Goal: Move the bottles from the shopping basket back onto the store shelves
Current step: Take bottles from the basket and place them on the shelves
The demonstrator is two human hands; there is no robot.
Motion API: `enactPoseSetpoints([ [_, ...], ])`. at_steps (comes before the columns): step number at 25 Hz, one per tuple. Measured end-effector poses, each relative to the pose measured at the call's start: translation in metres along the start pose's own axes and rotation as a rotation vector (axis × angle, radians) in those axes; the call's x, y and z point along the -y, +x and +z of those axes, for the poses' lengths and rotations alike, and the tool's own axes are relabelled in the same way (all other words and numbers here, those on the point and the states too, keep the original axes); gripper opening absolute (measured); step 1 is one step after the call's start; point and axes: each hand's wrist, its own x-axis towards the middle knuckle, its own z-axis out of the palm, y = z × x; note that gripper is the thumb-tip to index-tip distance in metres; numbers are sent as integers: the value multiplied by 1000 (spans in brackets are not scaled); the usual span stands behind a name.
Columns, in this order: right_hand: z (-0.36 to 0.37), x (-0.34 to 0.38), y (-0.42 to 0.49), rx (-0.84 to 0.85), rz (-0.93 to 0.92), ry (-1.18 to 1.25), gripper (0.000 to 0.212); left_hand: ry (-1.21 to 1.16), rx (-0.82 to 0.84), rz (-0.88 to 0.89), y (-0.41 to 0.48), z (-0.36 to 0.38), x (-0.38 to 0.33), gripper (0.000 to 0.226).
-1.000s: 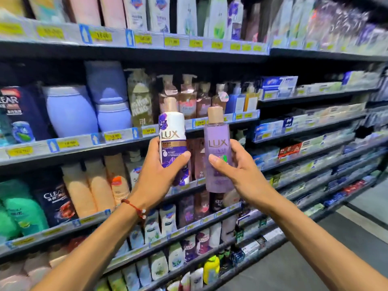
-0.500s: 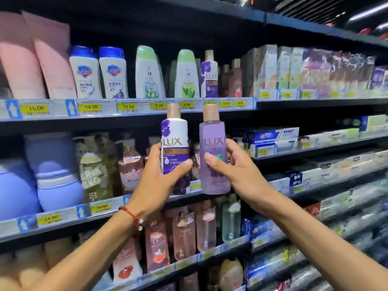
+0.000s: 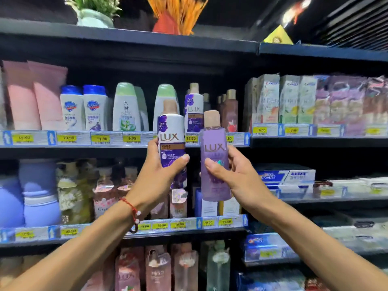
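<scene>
**Two LUX bottles held up in front of the shelf**

Both arms reach upward. The left hand (image 3: 155, 177), with a red cord bracelet (image 3: 131, 206) on its wrist, grips a white LUX bottle (image 3: 171, 135) upright, its fingers (image 3: 180, 160) curled round the lower half. Just beside it, not touching, the right hand (image 3: 241, 177) holds a translucent purple LUX bottle (image 3: 214, 148) the same way, slightly lower. Both bottles are in the air in front of the shelf edge (image 3: 84, 138) with its yellow price tags. On that shelf behind them stands a matching white LUX bottle (image 3: 193, 110), with green-capped bottles (image 3: 126, 106) to its left.
</scene>
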Motion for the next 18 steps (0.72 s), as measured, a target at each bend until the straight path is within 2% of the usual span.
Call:
enactPoseSetpoints([
  [2, -12, 2, 8, 12, -9, 20, 23, 97, -34, 37, 10, 6, -4, 49],
  [4, -22, 4, 15, 25, -18, 29, 22, 192, -66, 66, 20, 10, -5, 61],
  [7, -34, 6, 28, 12, -32, 44, 19, 182, -54, 76, 33, 19, -10, 70],
  [12, -47, 8, 46, -34, -67, 31, 17, 212, -161, 198, 66, 26, -10, 57],
  [18, -64, 7, 57, -101, -47, 59, 49, 187, -328, 316, 99, 44, -21, 60],
])
